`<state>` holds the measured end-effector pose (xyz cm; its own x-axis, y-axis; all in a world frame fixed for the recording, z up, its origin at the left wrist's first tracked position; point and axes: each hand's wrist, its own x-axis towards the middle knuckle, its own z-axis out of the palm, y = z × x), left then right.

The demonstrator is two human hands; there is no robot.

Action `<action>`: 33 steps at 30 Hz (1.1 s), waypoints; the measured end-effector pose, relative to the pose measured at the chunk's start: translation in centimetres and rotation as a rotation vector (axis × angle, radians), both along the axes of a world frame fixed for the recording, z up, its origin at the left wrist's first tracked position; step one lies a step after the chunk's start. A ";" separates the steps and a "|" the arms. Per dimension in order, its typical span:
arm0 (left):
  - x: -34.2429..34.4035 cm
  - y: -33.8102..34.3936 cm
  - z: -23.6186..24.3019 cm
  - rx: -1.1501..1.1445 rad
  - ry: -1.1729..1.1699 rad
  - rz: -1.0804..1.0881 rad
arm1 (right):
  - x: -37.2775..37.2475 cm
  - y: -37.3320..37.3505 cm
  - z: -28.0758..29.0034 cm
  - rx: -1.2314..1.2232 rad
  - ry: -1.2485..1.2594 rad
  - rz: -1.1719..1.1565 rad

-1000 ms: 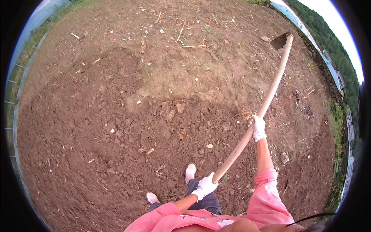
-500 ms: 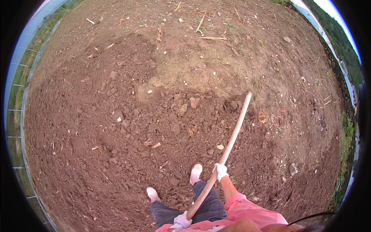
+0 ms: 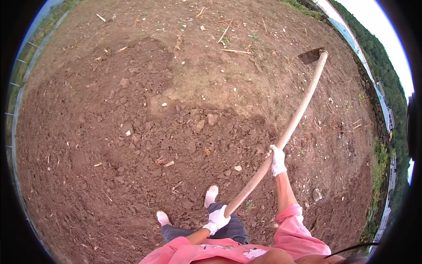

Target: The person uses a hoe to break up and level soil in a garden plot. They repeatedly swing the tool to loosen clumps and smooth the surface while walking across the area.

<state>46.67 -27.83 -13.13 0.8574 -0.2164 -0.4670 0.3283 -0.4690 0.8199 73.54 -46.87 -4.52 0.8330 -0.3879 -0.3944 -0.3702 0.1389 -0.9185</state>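
A hoe with a long pale wooden handle [image 3: 300,108] slants from my body up to the right. Its dark metal blade [image 3: 310,56] shows at the far end, lifted off the soil. My left hand [image 3: 218,218], in a white glove, wraps round the butt end of the handle. Farther up the shaft, my right hand [image 3: 277,159], gloved in white too, grips it with the arm stretched forward. Dark, broken clods [image 3: 193,125] lie ahead of my feet, bordering a patch of smoother, paler ground [image 3: 220,86].
My light-coloured shoes [image 3: 211,196] stand on loosened soil. A stone [image 3: 317,195] lies at the right, and dry stalks [image 3: 237,51] are scattered farther off. A pale fence [image 3: 18,101] runs along the left, with a low stone edge and weeds [image 3: 379,163] on the right.
The hoe has risen out of the soil and swung up to the right, so its blade now shows. Both my hands have moved up with the handle.
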 end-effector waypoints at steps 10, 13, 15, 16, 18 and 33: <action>6.3 -0.9 1.0 0.069 0.110 0.105 | 10.0 -0.4 -12.6 0.049 0.218 0.075; -5.0 -0.4 -1.3 0.139 0.476 0.109 | -2.5 2.3 -23.9 -0.025 0.469 0.184; -8.9 1.6 -1.5 0.216 0.619 0.100 | -7.9 6.2 -23.9 -0.020 0.570 0.145; -11.8 2.5 -2.4 0.163 0.577 0.096 | -10.2 6.4 -24.7 -0.023 0.569 0.137; -13.9 3.4 -2.0 0.131 0.624 0.044 | -11.9 7.8 -22.4 -0.019 0.560 0.160; 2.2 -1.7 3.3 -0.185 0.009 -0.151 | -0.8 -2.7 6.8 -0.262 -0.128 -0.041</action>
